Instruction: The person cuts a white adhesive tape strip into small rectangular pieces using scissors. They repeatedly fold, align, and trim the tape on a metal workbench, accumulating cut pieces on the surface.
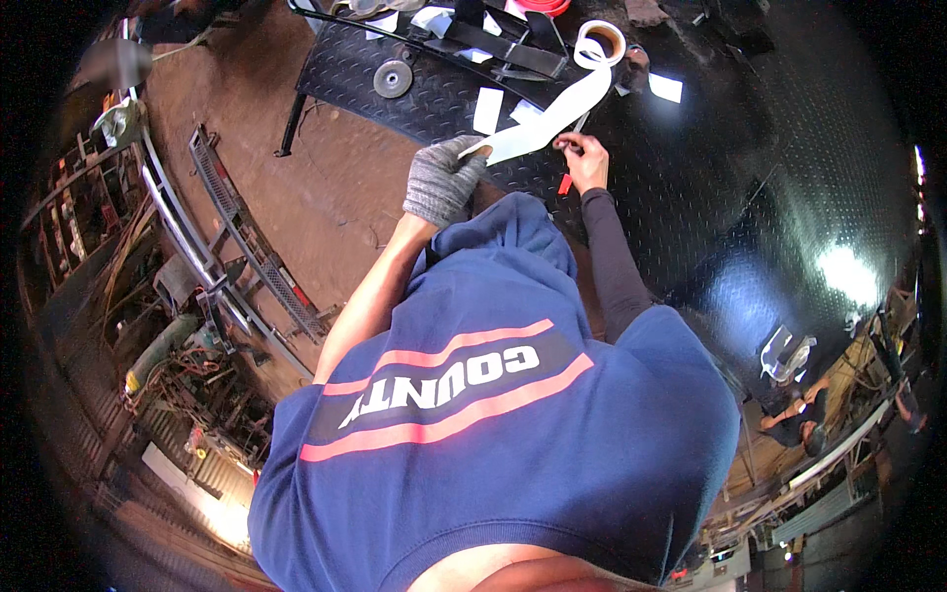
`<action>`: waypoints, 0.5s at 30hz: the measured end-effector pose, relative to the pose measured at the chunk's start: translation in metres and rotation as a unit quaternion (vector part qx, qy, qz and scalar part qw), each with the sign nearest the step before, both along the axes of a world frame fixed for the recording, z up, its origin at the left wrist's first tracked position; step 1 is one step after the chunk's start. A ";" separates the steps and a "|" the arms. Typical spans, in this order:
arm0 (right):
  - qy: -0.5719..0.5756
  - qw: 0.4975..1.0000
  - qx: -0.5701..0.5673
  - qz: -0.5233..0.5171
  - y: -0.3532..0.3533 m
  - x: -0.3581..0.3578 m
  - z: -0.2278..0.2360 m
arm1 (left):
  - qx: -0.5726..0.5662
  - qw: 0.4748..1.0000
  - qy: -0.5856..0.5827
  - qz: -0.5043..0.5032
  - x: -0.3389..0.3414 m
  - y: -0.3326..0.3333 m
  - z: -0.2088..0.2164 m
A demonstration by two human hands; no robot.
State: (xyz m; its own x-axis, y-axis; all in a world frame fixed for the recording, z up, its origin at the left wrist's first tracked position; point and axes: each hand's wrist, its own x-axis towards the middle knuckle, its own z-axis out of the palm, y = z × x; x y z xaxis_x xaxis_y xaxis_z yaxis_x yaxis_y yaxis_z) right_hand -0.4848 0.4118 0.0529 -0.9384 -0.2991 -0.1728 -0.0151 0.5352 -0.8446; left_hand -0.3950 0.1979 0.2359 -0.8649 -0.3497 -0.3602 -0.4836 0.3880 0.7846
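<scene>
Left hand: the left hand (444, 181), in a grey knit glove, is clenched on the free end of the white tape strip (552, 118), fingers wrapped over its near edge.
Right hand: the bare right hand (585, 158), on a dark long sleeve, pinches a small tool against the strip's lower edge; what kind of tool it is cannot be told.
Red piece: a small red piece (564, 185) shows just below the right hand, touching the table.
Tape strip: 1 broad white band, running taut and slightly tilted from the left hand up and right to the roll.
Tape roll: the white tape roll (600, 41) stands on edge at the far end of the strip, on the table.
Table: a black diamond-plate table (789, 178), glossy, with a bright glare patch on its right part.
Cut pieces: several white rectangular pieces (487, 110) lie on the plate near the strip, 1 more (666, 88) right of the roll.
Grinding disc: 1 round grey disc (393, 78) lies flat on the table, left of the cut pieces.
Black bars: flat black metal bars (513, 49) lie crossed beyond the strip.
Floor: brown dirt floor (326, 187) left of the table, with a long metal frame (247, 237) lying on it.
Garment: blue hooded top (493, 414) with pink stripes fills the lower middle.
</scene>
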 end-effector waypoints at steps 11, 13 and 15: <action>-0.104 0.985 0.079 -0.116 0.080 0.079 -0.079 | 0.301 0.934 -0.102 0.162 -0.006 -0.005 -0.024; -0.055 0.978 0.143 -0.142 0.080 0.077 -0.073 | 0.297 0.937 -0.101 0.155 -0.006 -0.007 -0.030; -0.020 0.966 0.188 -0.176 0.081 0.076 -0.072 | 0.285 0.939 -0.116 0.155 -0.006 -0.009 -0.032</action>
